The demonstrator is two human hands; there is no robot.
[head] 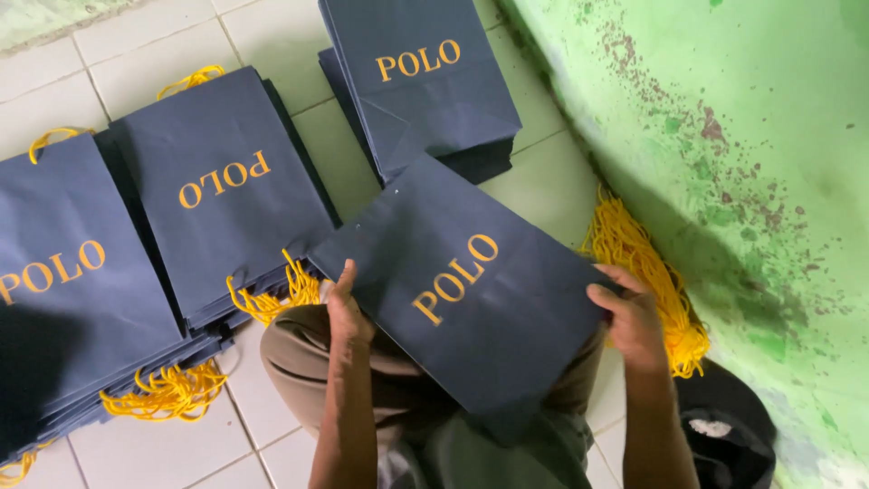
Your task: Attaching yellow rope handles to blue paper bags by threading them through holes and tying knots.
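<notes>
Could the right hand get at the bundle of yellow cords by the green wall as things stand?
Probably yes: the right hand lies just beside the yellow cords with nothing between, though it now grips the navy bag.

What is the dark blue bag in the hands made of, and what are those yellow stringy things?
The navy bag looks like matte paper: flat, stiff, with sharp folded creases and printed gold letters. The left hand and right hand hold its edges. The yellow bundle by the wall looks like thin twisted cord, probably synthetic or cotton.
</notes>
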